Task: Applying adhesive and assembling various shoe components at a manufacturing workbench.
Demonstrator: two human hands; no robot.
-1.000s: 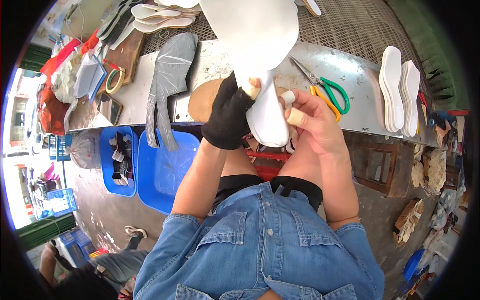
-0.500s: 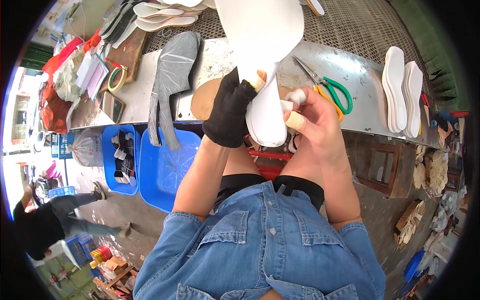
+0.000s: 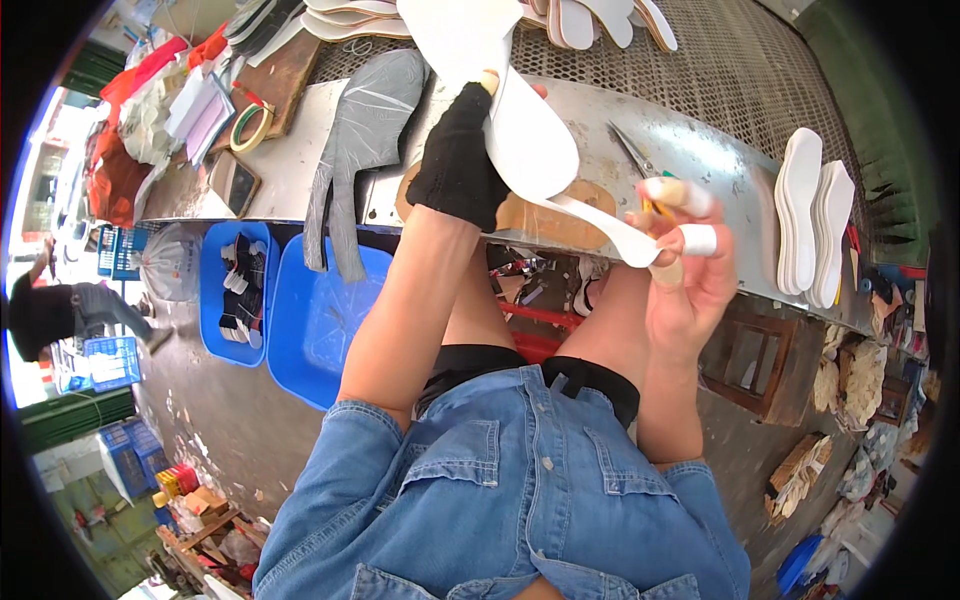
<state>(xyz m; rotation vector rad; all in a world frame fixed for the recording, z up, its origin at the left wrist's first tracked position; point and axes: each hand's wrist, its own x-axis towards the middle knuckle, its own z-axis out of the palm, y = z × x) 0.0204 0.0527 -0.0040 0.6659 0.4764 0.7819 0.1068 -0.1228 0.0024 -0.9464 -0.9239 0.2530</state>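
Observation:
My left hand (image 3: pixel 465 150), in a black fingerless glove, grips a white insole-shaped piece (image 3: pixel 535 140) over the bench. A broad white sheet (image 3: pixel 460 40) extends from that hand toward the far side. My right hand (image 3: pixel 695 265), several of its fingers wrapped in tape, pinches the tip of a narrow white strip (image 3: pixel 610 227). The strip stretches taut from the insole's near edge. Below it, a tan sole-shaped board (image 3: pixel 565 212) lies on the metal bench top (image 3: pixel 720 150). Scissors (image 3: pixel 632 150) rest beyond my right hand, which hides most of their handles.
Stacked white insoles (image 3: pixel 800 210) stand at the right. A grey, film-covered cutout (image 3: pixel 380 105) hangs over the bench edge, with a tape roll (image 3: pixel 250 128) farther left. Blue bins (image 3: pixel 330 325) sit below on the left. At far left a person (image 3: pixel 60 315) walks.
My right hand has moved right, away from the insole, drawing the white strip out. My left hand and the sheet have shifted away from me. The person at left has moved farther off.

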